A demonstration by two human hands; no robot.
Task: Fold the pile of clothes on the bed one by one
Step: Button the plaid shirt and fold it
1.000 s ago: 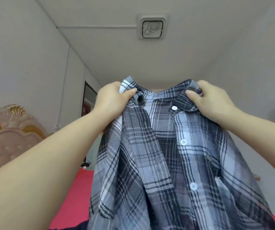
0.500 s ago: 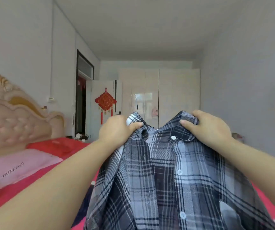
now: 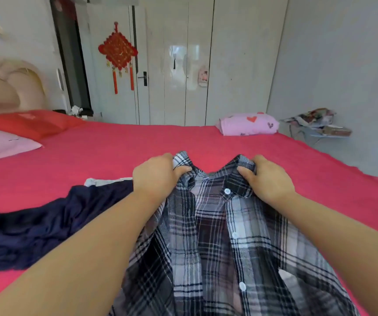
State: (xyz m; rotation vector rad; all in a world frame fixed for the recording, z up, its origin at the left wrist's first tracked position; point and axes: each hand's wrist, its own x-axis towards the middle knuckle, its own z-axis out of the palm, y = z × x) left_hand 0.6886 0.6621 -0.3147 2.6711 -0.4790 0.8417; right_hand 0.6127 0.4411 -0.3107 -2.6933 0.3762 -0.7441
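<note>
A grey, black and white plaid button shirt (image 3: 217, 252) hangs front side toward me over the red bed (image 3: 119, 153). My left hand (image 3: 156, 176) grips its left shoulder by the collar. My right hand (image 3: 267, 179) grips the right shoulder by the collar. The shirt's white buttons run down the middle, and its lower part drops out of view at the bottom edge. A crumpled dark navy garment (image 3: 44, 226) lies on the bed to the left of the shirt, with a bit of white fabric (image 3: 101, 180) at its far edge.
A pink pillow (image 3: 3, 144) and a red one (image 3: 28, 124) lie by the padded headboard (image 3: 8, 87) at the left. A folded pink bundle with hearts (image 3: 248, 124) sits at the bed's far edge. White wardrobe doors (image 3: 197, 65) stand behind, a cluttered small table (image 3: 318, 124) at right.
My view has dropped from the ceiling to the bed. Both hands, still gripping the shirt's shoulders, have come down from head height to just over the bed.
</note>
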